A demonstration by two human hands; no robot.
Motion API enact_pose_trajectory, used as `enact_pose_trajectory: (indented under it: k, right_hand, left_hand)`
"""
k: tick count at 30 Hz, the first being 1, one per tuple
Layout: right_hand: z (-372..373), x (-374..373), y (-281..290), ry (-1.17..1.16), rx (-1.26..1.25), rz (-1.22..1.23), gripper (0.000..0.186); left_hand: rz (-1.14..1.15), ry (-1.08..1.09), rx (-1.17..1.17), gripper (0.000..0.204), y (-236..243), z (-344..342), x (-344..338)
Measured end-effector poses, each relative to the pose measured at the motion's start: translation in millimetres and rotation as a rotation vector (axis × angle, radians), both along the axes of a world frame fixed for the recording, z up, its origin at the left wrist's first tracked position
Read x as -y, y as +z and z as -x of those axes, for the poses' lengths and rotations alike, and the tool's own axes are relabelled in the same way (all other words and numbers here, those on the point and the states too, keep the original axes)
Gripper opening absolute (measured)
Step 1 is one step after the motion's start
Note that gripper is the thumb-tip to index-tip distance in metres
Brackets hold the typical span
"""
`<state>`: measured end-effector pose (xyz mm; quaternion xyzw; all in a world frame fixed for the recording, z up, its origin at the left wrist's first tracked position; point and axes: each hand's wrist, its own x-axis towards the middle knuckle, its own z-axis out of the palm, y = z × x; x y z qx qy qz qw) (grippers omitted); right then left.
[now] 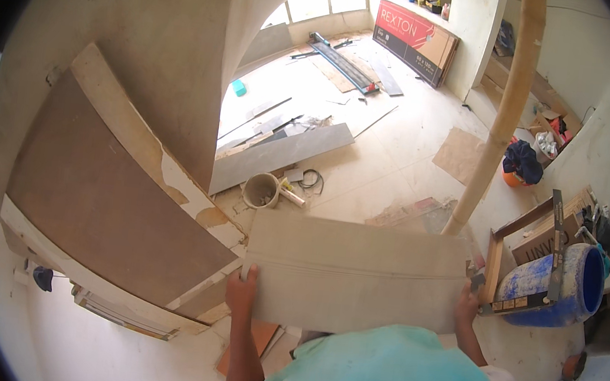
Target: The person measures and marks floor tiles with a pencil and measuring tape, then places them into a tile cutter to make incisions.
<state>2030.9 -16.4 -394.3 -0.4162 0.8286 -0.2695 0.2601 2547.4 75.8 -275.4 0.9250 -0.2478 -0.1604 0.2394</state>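
Across my front lies a long, pale grey tile (349, 299), with thin lines running along its length. My left hand (241, 288) grips its left end, thumb on the upper face and fingers out of sight beneath. At the opposite end my right hand (467, 306) is closed round the edge, near a small dark item I cannot make out. The near edge of the tile comes close to my turquoise shirt. Whether anything supports the tile from below is hidden.
Left stands a brown panel with a pale, chipped border (133, 195). Ahead are a bucket (261, 190), a long grey tile strip (286, 155) and a tile cutter (344, 64). A bamboo pole (501, 129) rises at right, near a blue barrel (548, 287) and a large carton (415, 42).
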Motion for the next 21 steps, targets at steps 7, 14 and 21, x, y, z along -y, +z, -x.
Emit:
enact_pose_trajectory:
  k: [7,14,21]
  right_hand:
    - [-67,105,4,-0.106,-0.079,0.086,0.08]
    - [-116,219,39,-0.166,0.006,0.042,0.076]
    - [-143,391,27,-0.229,-0.009,0.055,0.078]
  left_hand:
    - [0.01,-0.104,0.027,0.063,-5,-100,162]
    - [0.044,-0.134,-0.037,0.064,-13,-149,323]
    - [0.071,-0.141,-0.026,0.064,-63,-178,509]
